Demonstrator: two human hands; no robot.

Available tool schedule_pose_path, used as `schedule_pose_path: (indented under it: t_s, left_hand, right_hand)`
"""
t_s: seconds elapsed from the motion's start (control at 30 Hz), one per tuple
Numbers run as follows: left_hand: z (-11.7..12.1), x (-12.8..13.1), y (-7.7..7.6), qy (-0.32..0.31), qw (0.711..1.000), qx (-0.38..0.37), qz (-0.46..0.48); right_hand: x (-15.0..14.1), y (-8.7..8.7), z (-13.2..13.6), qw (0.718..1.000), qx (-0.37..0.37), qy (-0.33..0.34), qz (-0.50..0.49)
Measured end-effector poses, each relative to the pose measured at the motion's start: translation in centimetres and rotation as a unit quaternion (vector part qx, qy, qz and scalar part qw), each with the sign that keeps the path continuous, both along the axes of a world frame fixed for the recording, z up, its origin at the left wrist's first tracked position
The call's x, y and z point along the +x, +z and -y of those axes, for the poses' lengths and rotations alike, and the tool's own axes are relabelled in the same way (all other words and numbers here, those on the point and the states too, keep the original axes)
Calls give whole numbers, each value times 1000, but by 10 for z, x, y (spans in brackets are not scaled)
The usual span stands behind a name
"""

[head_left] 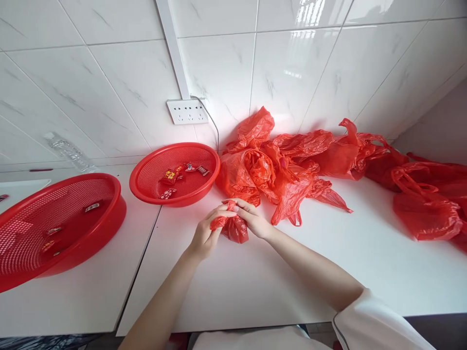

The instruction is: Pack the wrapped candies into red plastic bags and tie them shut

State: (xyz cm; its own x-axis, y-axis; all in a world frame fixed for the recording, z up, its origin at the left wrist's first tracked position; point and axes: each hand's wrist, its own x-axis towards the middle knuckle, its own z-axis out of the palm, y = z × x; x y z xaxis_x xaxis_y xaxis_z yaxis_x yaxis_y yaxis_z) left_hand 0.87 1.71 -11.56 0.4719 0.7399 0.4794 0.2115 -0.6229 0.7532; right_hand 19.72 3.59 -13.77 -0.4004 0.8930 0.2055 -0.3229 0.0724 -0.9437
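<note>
Both my hands grip one small red plastic bag (236, 230) just above the white table, in front of me. My left hand (205, 235) is closed round the bunched upper part on its left side. From the right, my right hand (257, 223) pinches the same gathered top with thumb and fingers. The bag's rounded lower part hangs below my fingers; what is inside cannot be made out. Right behind my hands lies a heap of red plastic bags (251, 170). Near my left hand stands a red mesh basket (144, 193) with several small wrapped packets (170, 176) in it.
A second red basket (109, 214) with a few packets stands at the left. Behind it a clear plastic bottle (71, 151) leans near the wall. More red bags (426, 209) lie along the right. A power strip (188, 112) with a cable is on the tiled wall. A seam divides the tabletop (175, 291).
</note>
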Motion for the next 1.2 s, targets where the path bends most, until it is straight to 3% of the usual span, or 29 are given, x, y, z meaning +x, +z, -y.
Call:
schedule_pose_path:
  t_s: [0.13, 0.23, 0.37, 0.47, 0.57, 0.67, 0.83, 1.0, 1.2]
  left_hand:
    - [2, 0, -4, 7, 999, 43, 26]
    - [0, 0, -7, 17, 997, 70, 29]
    - [4, 4, -18, 74, 989, 96, 88]
    - [11, 11, -26, 108, 980, 44, 158]
    - [16, 16, -29, 146, 958, -51, 241]
    - [17, 18, -31, 141, 939, -107, 296]
    - [15, 14, -35, 68, 964, -52, 252]
    - [12, 11, -32, 0, 978, -47, 203]
    - [11, 10, -34, 50, 986, -39, 151]
  right_hand:
    - [6, -2, -1, 999, -11, 45, -10]
    - [11, -8, -1, 999, 7, 28, 30]
    - [16, -12, 1, 997, 56, -21, 46]
    - [16, -16, 4, 992, 88, -59, 68]
    - [13, -21, 11, 994, 84, -51, 54]
    - [8, -23, 21, 988, 115, -68, 80]
    - [10, -9, 24, 976, 153, 23, 151]
    - [25, 14, 6, 994, 71, -14, 87]
    - [36, 28, -3, 997, -1, -4, 83]
